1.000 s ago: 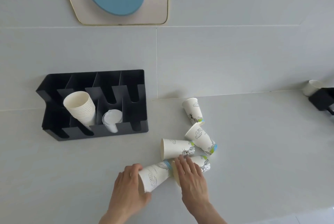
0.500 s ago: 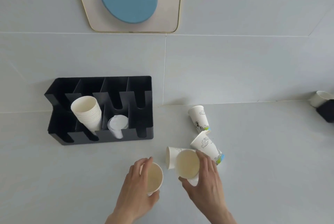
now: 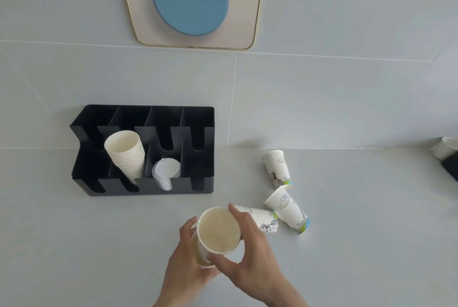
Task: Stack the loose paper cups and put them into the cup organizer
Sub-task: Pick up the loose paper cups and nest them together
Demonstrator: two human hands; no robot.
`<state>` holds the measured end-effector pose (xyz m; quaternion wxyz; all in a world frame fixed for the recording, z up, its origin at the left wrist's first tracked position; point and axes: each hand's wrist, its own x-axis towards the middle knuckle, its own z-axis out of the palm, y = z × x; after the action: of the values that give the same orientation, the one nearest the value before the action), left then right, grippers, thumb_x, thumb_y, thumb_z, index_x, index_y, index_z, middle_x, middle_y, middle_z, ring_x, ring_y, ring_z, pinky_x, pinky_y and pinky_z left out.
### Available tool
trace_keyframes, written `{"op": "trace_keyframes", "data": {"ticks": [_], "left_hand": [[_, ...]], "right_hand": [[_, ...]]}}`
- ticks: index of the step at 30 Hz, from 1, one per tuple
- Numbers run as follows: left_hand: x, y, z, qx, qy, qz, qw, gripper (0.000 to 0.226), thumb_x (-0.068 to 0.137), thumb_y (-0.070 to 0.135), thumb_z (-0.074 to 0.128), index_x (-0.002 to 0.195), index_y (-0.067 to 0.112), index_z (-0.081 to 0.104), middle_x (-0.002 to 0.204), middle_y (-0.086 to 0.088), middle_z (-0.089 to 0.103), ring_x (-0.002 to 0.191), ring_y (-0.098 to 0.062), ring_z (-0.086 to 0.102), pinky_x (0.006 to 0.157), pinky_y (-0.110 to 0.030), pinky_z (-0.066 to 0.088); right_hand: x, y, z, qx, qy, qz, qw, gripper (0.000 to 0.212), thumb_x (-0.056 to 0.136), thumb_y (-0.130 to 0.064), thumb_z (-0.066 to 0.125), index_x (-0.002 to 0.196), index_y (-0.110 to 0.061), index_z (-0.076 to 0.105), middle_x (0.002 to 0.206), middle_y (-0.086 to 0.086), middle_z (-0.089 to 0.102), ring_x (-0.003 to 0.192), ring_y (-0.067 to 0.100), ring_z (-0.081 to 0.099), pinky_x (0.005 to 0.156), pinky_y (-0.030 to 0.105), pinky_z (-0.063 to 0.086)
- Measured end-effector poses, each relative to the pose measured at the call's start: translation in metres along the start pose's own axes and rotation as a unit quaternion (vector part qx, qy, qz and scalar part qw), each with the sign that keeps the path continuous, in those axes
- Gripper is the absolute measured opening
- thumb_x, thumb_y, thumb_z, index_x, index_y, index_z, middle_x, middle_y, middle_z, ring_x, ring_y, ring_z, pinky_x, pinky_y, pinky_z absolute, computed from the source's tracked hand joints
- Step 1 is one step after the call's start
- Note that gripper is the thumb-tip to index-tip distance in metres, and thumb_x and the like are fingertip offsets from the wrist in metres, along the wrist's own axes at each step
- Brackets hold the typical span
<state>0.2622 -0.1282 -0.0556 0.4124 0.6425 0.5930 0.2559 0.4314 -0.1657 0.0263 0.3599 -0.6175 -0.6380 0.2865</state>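
Left hand [image 3: 184, 261]: fingers wrapped around lower cream paper cup [image 3: 201, 256] | right hand [image 3: 250, 249]: fingers gripping upper paper cup [image 3: 218, 230], nested into lower, above grey surface [image 3: 99, 244] | three printed cups [image 3: 286, 210] lying loose beside | black slotted cup organizer [image 3: 198, 148] far-left, holding plain cup stack [image 3: 126, 153].

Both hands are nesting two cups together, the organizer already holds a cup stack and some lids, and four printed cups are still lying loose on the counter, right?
Not quite: the head view shows three loose printed cups on the counter, not four. The rest holds: left hand and right hand nest the held cups, and the organizer holds a cup stack and lids.
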Motion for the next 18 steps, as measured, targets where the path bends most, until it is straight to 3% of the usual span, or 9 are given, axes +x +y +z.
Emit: {"op": "trace_keyframes", "data": {"ticks": [2, 4, 7, 10, 13, 15, 18], "left_hand": [[0.002, 0.003, 0.000, -0.015, -0.005, 0.005, 1.000, 0.120, 0.046, 0.050, 0.089, 0.127, 0.072, 0.004, 0.120, 0.038, 0.057, 0.104, 0.000, 0.066, 0.080, -0.026, 0.057], [0.002, 0.003, -0.002, -0.016, -0.013, 0.021, 1.000, 0.130, 0.044, 0.049, 0.092, 0.133, 0.072, -0.001, 0.131, 0.041, 0.046, 0.111, 0.002, 0.061, 0.084, -0.024, 0.053], [-0.001, -0.002, -0.007, -0.015, -0.021, 0.040, 0.999, 0.133, 0.043, 0.057, 0.096, 0.146, 0.058, 0.010, 0.138, 0.042, 0.040, 0.119, 0.012, 0.053, 0.086, -0.017, 0.048], [-0.003, -0.007, -0.010, 0.008, -0.020, 0.058, 0.998, 0.116, 0.050, 0.049, 0.095, 0.139, 0.064, 0.022, 0.140, 0.044, 0.041, 0.122, 0.019, 0.045, 0.089, -0.011, 0.043], [-0.003, -0.007, -0.011, 0.026, -0.023, 0.061, 0.998, 0.104, 0.060, 0.043, 0.092, 0.140, 0.058, 0.027, 0.141, 0.042, 0.038, 0.119, 0.027, 0.038, 0.092, -0.012, 0.039], [-0.003, -0.006, -0.011, 0.030, -0.030, 0.062, 0.997, 0.103, 0.064, 0.044, 0.090, 0.143, 0.056, 0.024, 0.142, 0.043, 0.034, 0.119, 0.024, 0.039, 0.094, -0.014, 0.039], [-0.005, -0.006, -0.012, 0.035, -0.037, 0.067, 0.996, 0.101, 0.068, 0.043, 0.089, 0.141, 0.057, 0.019, 0.142, 0.045, 0.029, 0.120, 0.015, 0.042, 0.092, -0.012, 0.038]], "right_hand": [[-0.003, 0.012, 0.008, -0.027, -0.035, -0.003, 0.999, 0.098, 0.080, -0.056, 0.078, 0.159, -0.022, 0.031, 0.145, -0.014, 0.049, 0.131, 0.000, 0.049, 0.104, 0.022, 0.046], [-0.005, 0.021, 0.012, -0.052, -0.063, -0.001, 0.997, 0.096, 0.085, -0.060, 0.070, 0.162, -0.023, 0.027, 0.157, -0.015, 0.041, 0.143, 0.002, 0.041, 0.113, 0.022, 0.040], [-0.007, 0.032, 0.013, -0.099, -0.081, -0.004, 0.992, 0.075, 0.098, -0.059, 0.051, 0.161, -0.026, 0.030, 0.163, -0.016, 0.036, 0.149, 0.004, 0.035, 0.117, 0.026, 0.037], [-0.008, 0.040, 0.014, -0.138, -0.097, -0.011, 0.986, 0.058, 0.107, -0.048, 0.039, 0.160, -0.027, 0.034, 0.158, -0.012, 0.047, 0.144, 0.010, 0.042, 0.111, 0.032, 0.042], [-0.003, 0.047, 0.014, -0.131, -0.078, -0.001, 0.988, 0.047, 0.107, -0.038, 0.043, 0.153, -0.027, 0.049, 0.150, -0.011, 0.058, 0.141, 0.010, 0.048, 0.110, 0.032, 0.044], [0.008, 0.054, 0.009, -0.132, -0.036, 0.016, 0.990, 0.041, 0.105, -0.028, 0.051, 0.145, -0.022, 0.058, 0.141, -0.008, 0.065, 0.132, 0.015, 0.057, 0.105, 0.033, 0.048], [0.031, 0.068, 0.001, -0.200, 0.003, 0.049, 0.979, 0.054, 0.098, -0.015, 0.060, 0.151, -0.018, 0.050, 0.144, -0.004, 0.061, 0.131, 0.023, 0.057, 0.102, 0.034, 0.046]]}}
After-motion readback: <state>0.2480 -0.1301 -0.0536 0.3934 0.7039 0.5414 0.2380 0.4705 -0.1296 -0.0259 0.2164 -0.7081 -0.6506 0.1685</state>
